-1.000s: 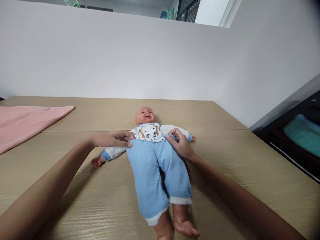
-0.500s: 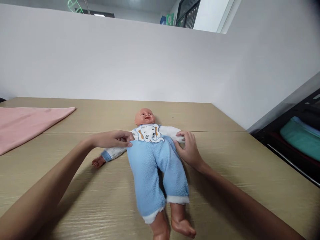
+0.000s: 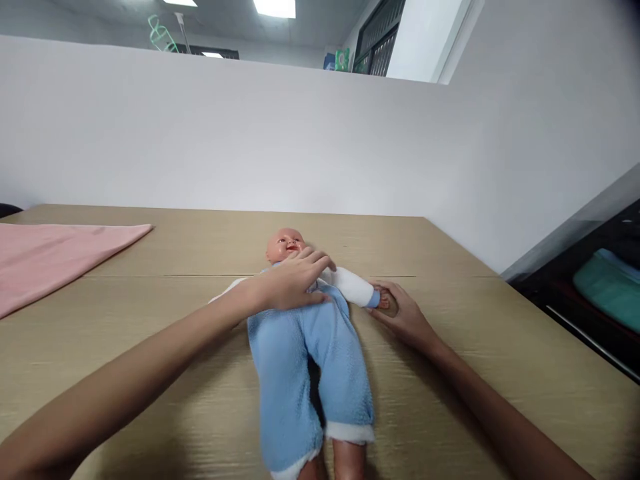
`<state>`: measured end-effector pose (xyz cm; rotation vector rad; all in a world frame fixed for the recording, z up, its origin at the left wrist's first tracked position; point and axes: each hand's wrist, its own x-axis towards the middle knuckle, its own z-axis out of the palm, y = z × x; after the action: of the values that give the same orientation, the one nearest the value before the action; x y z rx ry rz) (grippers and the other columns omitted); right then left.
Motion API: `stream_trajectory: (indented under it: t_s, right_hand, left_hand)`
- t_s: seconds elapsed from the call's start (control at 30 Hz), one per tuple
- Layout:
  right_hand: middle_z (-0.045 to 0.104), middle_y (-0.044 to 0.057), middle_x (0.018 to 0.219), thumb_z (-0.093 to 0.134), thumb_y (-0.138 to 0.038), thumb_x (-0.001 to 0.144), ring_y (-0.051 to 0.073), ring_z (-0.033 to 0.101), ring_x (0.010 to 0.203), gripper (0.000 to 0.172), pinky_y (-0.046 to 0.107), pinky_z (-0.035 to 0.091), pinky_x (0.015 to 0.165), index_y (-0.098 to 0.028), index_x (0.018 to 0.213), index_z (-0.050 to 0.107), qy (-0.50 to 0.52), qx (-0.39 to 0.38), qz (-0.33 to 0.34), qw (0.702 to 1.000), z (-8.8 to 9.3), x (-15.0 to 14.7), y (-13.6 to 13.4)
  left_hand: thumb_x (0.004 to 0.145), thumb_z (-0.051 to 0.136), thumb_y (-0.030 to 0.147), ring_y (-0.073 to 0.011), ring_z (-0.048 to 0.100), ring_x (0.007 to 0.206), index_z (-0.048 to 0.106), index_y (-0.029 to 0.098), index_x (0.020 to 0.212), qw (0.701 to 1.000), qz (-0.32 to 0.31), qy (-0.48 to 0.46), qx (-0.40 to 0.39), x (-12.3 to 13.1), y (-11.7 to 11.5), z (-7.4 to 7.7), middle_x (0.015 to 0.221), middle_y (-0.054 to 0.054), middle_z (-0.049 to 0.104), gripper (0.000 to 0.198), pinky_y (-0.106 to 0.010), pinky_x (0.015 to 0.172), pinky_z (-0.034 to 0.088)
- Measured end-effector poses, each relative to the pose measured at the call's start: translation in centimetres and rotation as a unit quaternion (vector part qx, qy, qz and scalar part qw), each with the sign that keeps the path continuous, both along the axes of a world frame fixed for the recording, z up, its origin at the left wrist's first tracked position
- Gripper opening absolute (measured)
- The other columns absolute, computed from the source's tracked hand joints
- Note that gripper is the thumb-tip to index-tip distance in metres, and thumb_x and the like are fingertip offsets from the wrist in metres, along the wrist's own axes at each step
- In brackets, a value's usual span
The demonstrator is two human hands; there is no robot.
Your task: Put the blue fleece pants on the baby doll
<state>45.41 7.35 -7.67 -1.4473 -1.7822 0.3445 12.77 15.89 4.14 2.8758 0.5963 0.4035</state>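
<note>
A baby doll (image 3: 310,360) in a blue and white fleece outfit lies on its back on the wooden table, head toward the wall. Across the doll's chest and shoulder lies my left hand (image 3: 297,279), fingers spread, covering the elephant patch. My right hand (image 3: 403,313) is at the blue cuff (image 3: 374,299) of the doll's sleeve on the right, its thumb and fingers closed around the cuff and the small doll hand. The doll's other arm is mostly hidden behind my left forearm.
A pink cloth (image 3: 65,257) lies flat on the table (image 3: 200,243) at the left. Behind the table stands a white wall (image 3: 225,133). A black rack (image 3: 565,293) holding green fabric (image 3: 607,290) is at the right.
My left hand has moved right, from the doll's side onto its chest. My right hand has slid outward along the sleeve to the cuff, and the doll's hand now shows there.
</note>
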Motion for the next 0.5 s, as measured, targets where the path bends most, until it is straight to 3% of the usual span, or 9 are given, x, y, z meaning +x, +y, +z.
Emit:
stream_trajectory:
  t_s: [0.1,0.23,0.33,0.43,0.5]
  right_hand:
    - [0.077,0.012,0.118,0.085,-0.049,0.086,0.030,0.076,0.102,0.048,0.047,0.063,0.092,-0.025,0.123,0.066,0.083,-0.003,-0.023,0.996,1.2,-2.2,-0.6]
    - [0.076,0.006,0.102,0.090,-0.050,0.083,0.027,0.077,0.094,0.051,0.042,0.065,0.086,-0.028,0.118,0.059,0.229,0.010,-0.010,0.973,3.9,-5.6,-1.7]
    - [0.071,0.007,0.122,0.087,-0.049,0.086,0.027,0.074,0.111,0.059,0.046,0.063,0.102,-0.033,0.129,0.051,0.283,0.053,0.046,0.956,5.0,-7.7,-1.9]
    - [0.065,0.009,0.131,0.070,-0.049,0.100,0.025,0.069,0.120,0.040,0.047,0.058,0.110,-0.033,0.132,0.051,0.324,0.082,0.045,0.941,4.9,-8.8,-1.4]
    - [0.066,0.008,0.126,0.062,-0.046,0.104,0.024,0.067,0.116,0.028,0.046,0.056,0.110,-0.031,0.127,0.057,0.342,0.074,0.032,0.936,4.6,-9.3,-1.0]
  left_hand:
    - [0.096,0.078,0.047,-0.0378,0.057,0.135,0.051,0.013,0.148,0.999,-0.033,0.003,0.031,3.3,1.8,-1.4,0.148,-0.021,0.062,0.068,-0.050,0.110,0.046]
    - [0.091,0.081,0.040,-0.0359,0.065,0.125,0.057,0.016,0.141,0.998,-0.051,0.014,0.047,5.4,3.2,-2.5,0.137,-0.017,0.070,0.060,-0.048,0.105,0.047]
    - [0.090,0.079,0.046,-0.0332,0.068,0.113,0.065,0.018,0.125,0.996,-0.063,-0.049,0.031,4.9,3.4,-2.6,0.122,-0.013,0.074,0.047,-0.046,0.100,0.048]
    - [0.091,0.075,0.049,-0.0304,0.067,0.107,0.065,0.017,0.120,0.982,-0.017,-0.176,-0.061,2.9,3.0,-2.9,0.117,-0.013,0.073,0.044,-0.043,0.097,0.051]
    - [0.090,0.075,0.050,-0.0302,0.068,0.109,0.063,0.016,0.121,0.945,0.054,-0.284,-0.156,1.3,2.8,-3.3,0.119,-0.013,0.074,0.048,-0.043,0.099,0.053]
